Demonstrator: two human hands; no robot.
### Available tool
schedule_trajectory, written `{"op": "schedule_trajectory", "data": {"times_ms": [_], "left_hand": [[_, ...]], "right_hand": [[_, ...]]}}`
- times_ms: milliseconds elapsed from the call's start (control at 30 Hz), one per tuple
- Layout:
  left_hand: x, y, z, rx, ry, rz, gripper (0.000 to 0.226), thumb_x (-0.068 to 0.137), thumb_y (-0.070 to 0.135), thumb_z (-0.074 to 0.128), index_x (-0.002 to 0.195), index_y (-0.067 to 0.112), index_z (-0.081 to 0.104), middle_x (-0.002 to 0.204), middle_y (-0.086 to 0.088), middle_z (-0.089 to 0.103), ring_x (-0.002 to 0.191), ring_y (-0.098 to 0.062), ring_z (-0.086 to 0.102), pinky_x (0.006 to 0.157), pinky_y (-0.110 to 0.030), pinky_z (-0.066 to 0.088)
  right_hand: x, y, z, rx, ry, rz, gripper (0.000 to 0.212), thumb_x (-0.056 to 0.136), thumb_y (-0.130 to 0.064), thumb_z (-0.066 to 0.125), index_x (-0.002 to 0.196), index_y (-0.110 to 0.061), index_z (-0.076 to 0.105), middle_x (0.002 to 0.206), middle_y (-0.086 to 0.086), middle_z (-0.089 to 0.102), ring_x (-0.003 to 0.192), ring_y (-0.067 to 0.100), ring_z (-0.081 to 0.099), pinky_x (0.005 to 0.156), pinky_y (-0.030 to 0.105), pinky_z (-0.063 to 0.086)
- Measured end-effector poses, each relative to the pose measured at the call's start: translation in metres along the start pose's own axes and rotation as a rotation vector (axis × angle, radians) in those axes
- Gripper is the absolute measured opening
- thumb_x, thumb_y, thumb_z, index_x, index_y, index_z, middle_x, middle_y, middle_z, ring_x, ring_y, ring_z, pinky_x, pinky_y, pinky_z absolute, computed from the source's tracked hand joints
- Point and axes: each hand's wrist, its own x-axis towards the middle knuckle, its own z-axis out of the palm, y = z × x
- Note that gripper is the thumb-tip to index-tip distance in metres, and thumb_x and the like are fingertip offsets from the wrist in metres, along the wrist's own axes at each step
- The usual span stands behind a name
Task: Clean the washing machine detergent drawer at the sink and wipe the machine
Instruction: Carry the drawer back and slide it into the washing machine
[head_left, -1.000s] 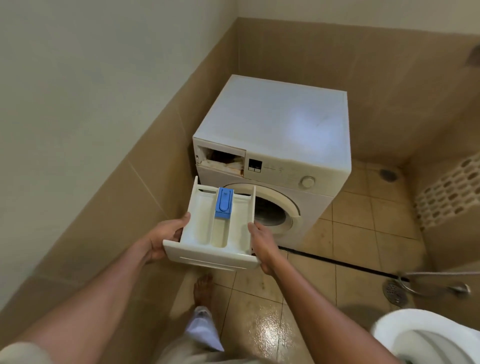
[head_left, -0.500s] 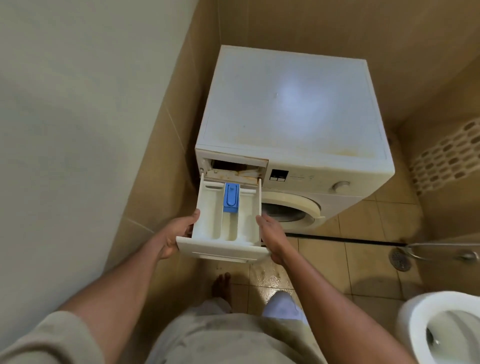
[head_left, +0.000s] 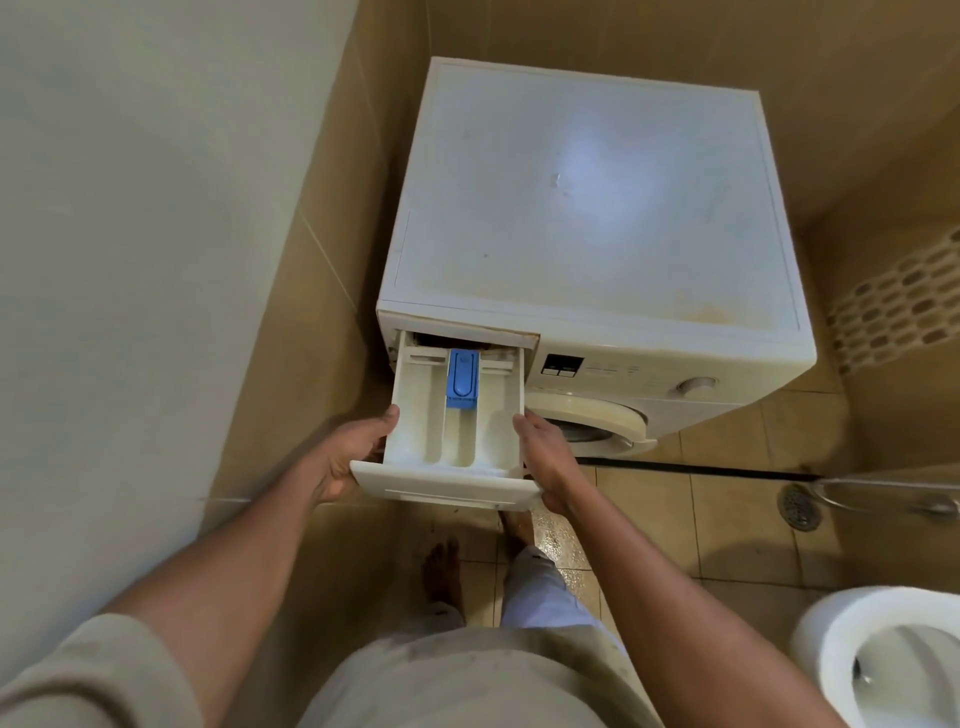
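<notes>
The white detergent drawer (head_left: 457, 447) has three compartments and a blue insert (head_left: 462, 384) in the middle one. Its back end sits in the slot at the top left of the white washing machine (head_left: 597, 208); most of it sticks out toward me. My left hand (head_left: 348, 452) grips the drawer's left side, thumb on the side wall and fingers under the front panel. My right hand (head_left: 540, 457) grips the right side the same way. The machine's control panel and dial (head_left: 696, 387) are right of the slot, the round door (head_left: 592, 421) below.
A tiled wall stands close on the left. A toilet bowl (head_left: 883, 660) is at the lower right, a floor drain (head_left: 800, 506) and a spray hose (head_left: 883, 493) lie on the wet tiled floor. My bare feet stand just under the drawer.
I have stepped up to the machine, and the drawer, held free in front of it a second ago, now has its back end inside the slot. Both hands keep their grip.
</notes>
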Motion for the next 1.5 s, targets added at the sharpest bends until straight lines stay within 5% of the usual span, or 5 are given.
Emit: {"op": "schedule_trajectory", "data": {"times_ms": [200,400,1033,1300,1500], "left_hand": [[0.007,0.010,0.001,0.014,-0.001,0.020,0.045,0.100,0.043,0.055,0.127,0.009,0.065,0.116,-0.017,0.072,0.083,-0.025,0.071,0.053,-0.031,0.059],[0.009,0.002,-0.004,-0.077,-0.028,0.008,0.044,0.098,0.042,0.058,0.125,0.009,0.065,0.119,-0.017,0.072,0.101,-0.032,0.071,0.068,-0.039,0.063],[0.021,0.010,-0.006,-0.057,0.005,-0.002,0.041,0.097,0.046,0.059,0.119,0.012,0.066,0.120,-0.017,0.071,0.108,-0.036,0.069,0.086,-0.049,0.057],[0.036,0.035,-0.002,-0.049,0.019,0.005,0.042,0.097,0.048,0.058,0.119,0.013,0.067,0.118,-0.013,0.072,0.095,-0.028,0.071,0.069,-0.039,0.057],[0.049,0.045,-0.005,-0.004,0.041,0.023,0.038,0.097,0.047,0.058,0.112,0.013,0.068,0.117,-0.016,0.070,0.095,-0.028,0.068,0.072,-0.040,0.056]], "right_hand": [[0.006,0.007,0.004,0.029,0.053,-0.006,0.047,0.107,-0.025,0.038,0.153,-0.013,0.034,0.157,0.004,0.038,0.143,0.022,0.036,0.112,0.032,0.029],[0.007,0.008,0.003,0.027,0.059,-0.040,0.046,0.107,-0.024,0.039,0.152,-0.012,0.035,0.156,0.003,0.039,0.144,0.020,0.035,0.109,0.027,0.028],[0.018,0.000,0.008,0.033,0.078,-0.031,0.044,0.108,-0.024,0.038,0.150,-0.014,0.040,0.153,0.004,0.045,0.140,0.021,0.040,0.108,0.030,0.032],[0.047,-0.019,0.005,0.007,0.087,-0.013,0.043,0.106,-0.026,0.040,0.146,-0.009,0.047,0.148,0.007,0.050,0.116,0.015,0.047,0.094,0.030,0.035],[0.066,-0.020,0.009,0.057,0.171,0.011,0.044,0.104,-0.026,0.048,0.143,-0.007,0.051,0.146,0.008,0.053,0.133,0.026,0.048,0.108,0.037,0.038]]}}
